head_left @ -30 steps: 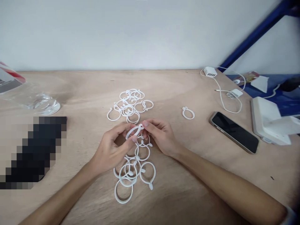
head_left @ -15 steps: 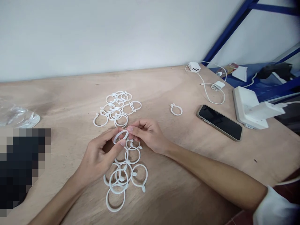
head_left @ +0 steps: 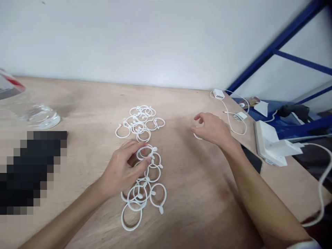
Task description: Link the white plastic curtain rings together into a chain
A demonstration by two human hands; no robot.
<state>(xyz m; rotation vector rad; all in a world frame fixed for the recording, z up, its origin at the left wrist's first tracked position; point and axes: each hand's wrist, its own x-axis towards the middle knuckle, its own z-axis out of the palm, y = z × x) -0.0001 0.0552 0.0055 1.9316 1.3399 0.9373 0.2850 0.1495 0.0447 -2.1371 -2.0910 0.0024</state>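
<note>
My right hand (head_left: 214, 129), bare, has just let go and moved off to the right, fingers open and curved over a lone white plastic tabbed ring (head_left: 197, 137) on the pale plywood tabletop (head_left: 186, 207); that ring is mostly hidden, and I can't tell if they touch it. My left hand (head_left: 120, 171) stays in the middle, fingers and thumb grasping a white plastic open ring (head_left: 144, 152), now held one-handed above a loose chain of white plastic rings (head_left: 141, 197), just below a tangled pile of white plastic rings (head_left: 140, 121).
</note>
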